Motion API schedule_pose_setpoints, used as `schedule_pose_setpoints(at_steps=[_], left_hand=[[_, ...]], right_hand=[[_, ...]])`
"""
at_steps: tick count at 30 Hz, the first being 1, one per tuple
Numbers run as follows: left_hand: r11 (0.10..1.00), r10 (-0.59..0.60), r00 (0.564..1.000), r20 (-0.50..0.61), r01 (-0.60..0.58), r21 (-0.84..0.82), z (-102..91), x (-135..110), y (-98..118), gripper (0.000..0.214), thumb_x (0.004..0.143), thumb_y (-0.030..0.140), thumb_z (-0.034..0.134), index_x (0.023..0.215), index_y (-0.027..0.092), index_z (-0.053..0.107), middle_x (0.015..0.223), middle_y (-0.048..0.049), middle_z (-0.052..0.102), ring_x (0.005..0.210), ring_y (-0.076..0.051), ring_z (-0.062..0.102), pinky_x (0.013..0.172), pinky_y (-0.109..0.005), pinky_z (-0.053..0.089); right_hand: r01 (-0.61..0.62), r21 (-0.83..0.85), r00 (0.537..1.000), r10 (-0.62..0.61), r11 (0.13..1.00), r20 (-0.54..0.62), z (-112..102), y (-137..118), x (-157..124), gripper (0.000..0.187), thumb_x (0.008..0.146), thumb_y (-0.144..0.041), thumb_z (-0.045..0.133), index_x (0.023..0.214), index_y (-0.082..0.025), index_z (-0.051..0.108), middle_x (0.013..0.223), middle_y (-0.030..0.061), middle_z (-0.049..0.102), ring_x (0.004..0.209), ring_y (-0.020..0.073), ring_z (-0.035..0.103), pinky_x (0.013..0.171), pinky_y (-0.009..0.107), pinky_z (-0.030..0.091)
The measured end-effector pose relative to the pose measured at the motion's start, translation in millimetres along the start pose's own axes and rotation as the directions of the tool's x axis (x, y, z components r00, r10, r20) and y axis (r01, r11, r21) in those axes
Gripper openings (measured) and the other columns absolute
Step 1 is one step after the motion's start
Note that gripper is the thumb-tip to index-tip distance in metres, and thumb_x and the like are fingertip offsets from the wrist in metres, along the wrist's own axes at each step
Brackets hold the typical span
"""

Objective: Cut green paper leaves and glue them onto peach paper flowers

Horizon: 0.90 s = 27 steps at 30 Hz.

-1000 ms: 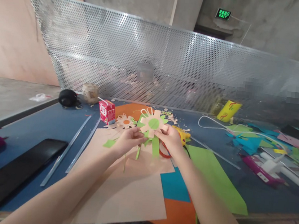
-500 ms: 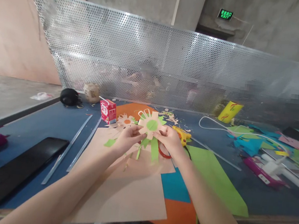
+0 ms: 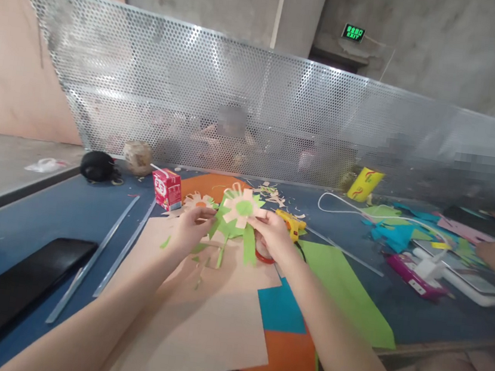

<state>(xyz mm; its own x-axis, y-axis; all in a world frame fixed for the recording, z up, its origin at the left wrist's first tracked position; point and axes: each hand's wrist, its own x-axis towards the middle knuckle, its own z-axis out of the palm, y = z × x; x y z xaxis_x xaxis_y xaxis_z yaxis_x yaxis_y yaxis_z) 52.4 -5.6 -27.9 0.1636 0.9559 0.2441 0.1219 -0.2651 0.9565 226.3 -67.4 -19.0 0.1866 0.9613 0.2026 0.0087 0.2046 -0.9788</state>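
Observation:
A layered paper flower with pale pink petals, a green centre and green paper behind is held up in front of me. My right hand pinches its right side between thumb and fingers. My left hand has its fingers curled in at the flower's left green edge, where the fingertips meet the paper. Green strips hang below the flower. Under both hands lies a large pale pink sheet with small green scraps on it. Just behind my left hand is another pink flower with an orange centre.
A yellow glue gun and a red tape ring lie by my right hand. A red drink carton, a black phone-like slab and clear sticks are leftward. Green paper and a power strip lie right.
The flower has turned and tilted, showing more green on its left. My left hand has shifted from its front petals out to its left edge. The whole view has swung slightly right.

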Motion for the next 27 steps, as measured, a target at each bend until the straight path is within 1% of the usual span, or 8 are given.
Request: schedule_pose_setpoints(at_steps=[3,5,7,10,14,16,21,27], left_hand=[[1.0,-0.017,0.994,-0.106,0.019,0.018,-4.6,0,5,0.027,0.058,0.032,0.059,0.08,0.015,0.059,0.073,-0.0042,0.06,0.056,-0.012,0.054,0.042,-0.02,0.04],[0.999,-0.024,0.982,-0.186,0.032,0.04,-8.9,1,9,0.026,0.059,0.032,0.058,0.079,0.015,0.059,0.073,-0.0044,0.06,0.058,-0.013,0.054,0.044,-0.021,0.04],[0.997,-0.034,0.967,-0.252,0.049,0.052,-13.9,3,10,0.026,0.06,0.032,0.058,0.079,0.015,0.059,0.073,-0.005,0.06,0.061,-0.014,0.055,0.048,-0.022,0.041],[0.999,-0.028,0.941,-0.336,0.042,0.032,-19.9,9,6,0.027,0.061,0.031,0.057,0.082,0.014,0.057,0.078,-0.0062,0.06,0.065,-0.014,0.056,0.052,-0.023,0.042],[1.0,-0.022,0.932,-0.361,0.021,-0.006,-21.5,12,0,0.032,0.062,0.031,0.055,0.09,0.014,0.054,0.083,-0.0065,0.059,0.067,-0.015,0.056,0.051,-0.023,0.042],[1.0,-0.014,0.947,-0.322,0.01,-0.013,-20.0,11,1,0.034,0.063,0.033,0.055,0.092,0.014,0.054,0.082,-0.0058,0.059,0.066,-0.014,0.056,0.05,-0.022,0.042],[0.998,0.059,0.96,-0.272,-0.055,0.025,-16.3,4,9,0.031,0.063,0.033,0.055,0.088,0.015,0.056,0.083,-0.0056,0.059,0.069,-0.015,0.057,0.051,-0.022,0.042],[0.997,0.08,0.967,-0.241,-0.079,0.018,-14.8,3,9,0.031,0.064,0.032,0.055,0.09,0.014,0.056,0.08,-0.0053,0.058,0.063,-0.013,0.057,0.046,-0.02,0.041]], right_hand=[[-0.018,-0.285,0.996,0.042,0.958,0.079,3,-5,-6,0.03,0.067,-0.043,0.058,0.082,-0.017,0.059,0.075,0.0046,0.067,0.066,0.019,0.063,0.057,0.028,0.048],[0.0,-0.597,1.0,0.001,0.802,0.001,0,-9,-7,0.032,0.07,-0.045,0.055,0.087,-0.017,0.059,0.077,0.0056,0.067,0.068,0.0186,0.063,0.06,0.028,0.047],[-0.019,-0.788,0.991,-0.096,0.615,-0.098,-7,-13,-5,0.031,0.072,-0.043,0.053,0.088,-0.017,0.059,0.083,0.0078,0.066,0.077,0.0193,0.062,0.068,0.028,0.045],[-0.121,-0.854,0.963,-0.147,0.506,-0.224,-27,-19,1,0.027,0.077,-0.04,0.047,0.082,-0.017,0.059,0.087,0.012,0.064,0.087,0.023,0.059,0.075,0.033,0.042],[-0.387,-0.833,0.871,-0.141,0.395,-0.471,-60,-15,6,0.033,0.07,-0.034,0.057,0.09,-0.008,0.057,0.093,0.0266,0.058,0.092,0.0336,0.055,0.071,0.043,0.041],[-0.459,-0.801,0.849,-0.077,0.384,-0.523,-74,-8,9,0.027,0.062,-0.031,0.063,0.081,-0.012,0.061,0.083,0.0216,0.062,0.084,0.0312,0.059,0.067,0.039,0.043],[-0.464,-0.77,0.858,0.009,0.438,-0.513,-94,7,21,0.016,0.053,-0.032,0.067,0.057,-0.019,0.061,0.063,0.012,0.064,0.073,0.0277,0.062,0.059,0.033,0.044],[-0.387,-0.671,0.84,-0.059,0.632,-0.54,-99,-3,22,0.011,0.053,-0.024,0.064,0.052,-0.015,0.057,0.054,0.0131,0.06,0.069,0.0286,0.061,0.054,0.03,0.043]])
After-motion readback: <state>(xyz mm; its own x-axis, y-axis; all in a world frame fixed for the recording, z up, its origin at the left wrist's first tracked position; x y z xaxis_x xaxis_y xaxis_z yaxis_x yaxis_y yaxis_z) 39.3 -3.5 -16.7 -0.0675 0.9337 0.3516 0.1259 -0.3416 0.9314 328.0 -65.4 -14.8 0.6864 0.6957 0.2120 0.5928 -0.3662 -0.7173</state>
